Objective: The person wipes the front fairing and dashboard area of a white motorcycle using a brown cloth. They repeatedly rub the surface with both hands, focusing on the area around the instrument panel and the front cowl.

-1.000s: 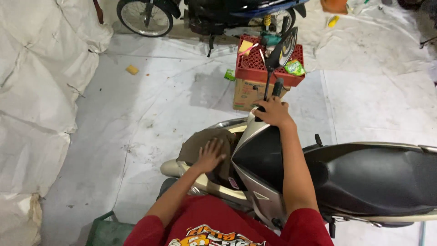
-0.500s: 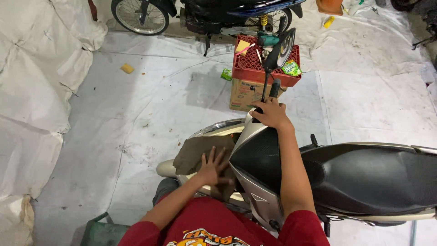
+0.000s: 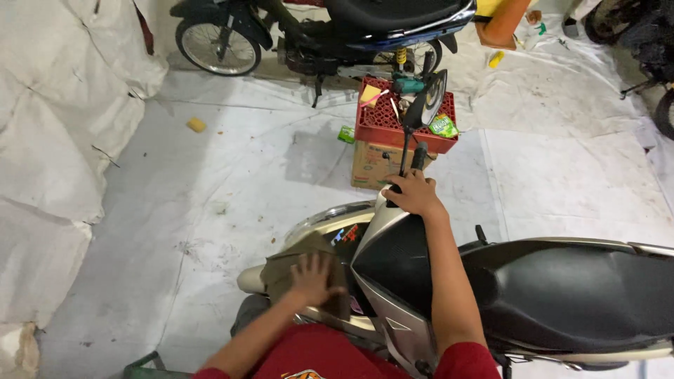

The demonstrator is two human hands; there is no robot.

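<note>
Floor: white tarpaulin (image 3: pixel 210 203), lower centre scooter (image 3: pixel 505 302)
Left hand (image 3: pixel 312 277): fingers spread flat on brown cloth (image 3: pixel 281 270)
Right hand (image 3: pixel 414 194): clenched round handlebar grip (image 3: pixel 418 156)

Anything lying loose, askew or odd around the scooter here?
A yellow sponge lies alone on the white floor sheet, and a small green packet sits loose beside the cardboard box under the red crate. Otherwise nothing stands out.

Your scooter (image 3: pixel 393 281): beige body, black seat. Cloth (image 3: pixel 295 267): olive-brown. Crate (image 3: pixel 393 126): red, on tan cardboard box (image 3: pixel 372 168). Your sleeves (image 3: pixel 467 361): red. Floor sheeting (image 3: pixel 210 196): grey-white.
</note>
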